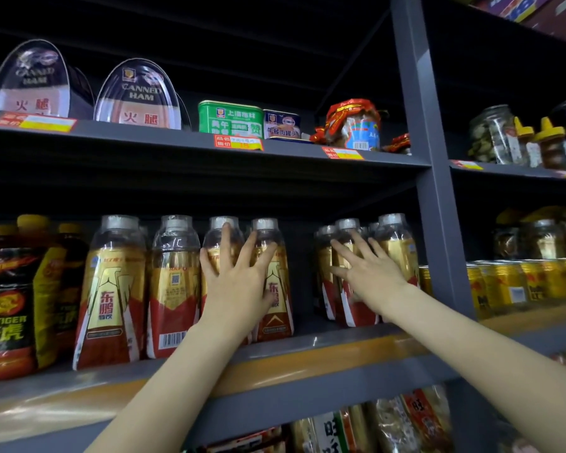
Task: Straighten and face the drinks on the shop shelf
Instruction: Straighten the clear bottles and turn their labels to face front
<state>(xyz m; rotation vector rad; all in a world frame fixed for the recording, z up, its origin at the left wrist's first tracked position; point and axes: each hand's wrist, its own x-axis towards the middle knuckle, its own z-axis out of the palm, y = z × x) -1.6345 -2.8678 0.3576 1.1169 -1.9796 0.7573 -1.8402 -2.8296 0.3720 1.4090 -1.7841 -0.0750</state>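
Observation:
Gold-and-red drink bottles stand in a row on the middle shelf (307, 351). My left hand (239, 273) lies with spread fingers against two of them, the third bottle (221, 237) and the fourth bottle (275, 308), thumb toward the right one. The second bottle (174, 289) shows its barcode side; the first bottle (111, 289) faces front. After a gap, a right cluster of bottles (396, 246) stands further back by the upright. My right hand (366, 269) presses flat on its front bottles, fingers straight.
Black-and-yellow tiger drink bottles (10, 299) fill the shelf's left end. A grey upright post (438, 191) bounds the bay on the right, with gold cans (504, 286) beyond it. Canned ham and tins (229, 120) sit on the shelf above; packets lie below.

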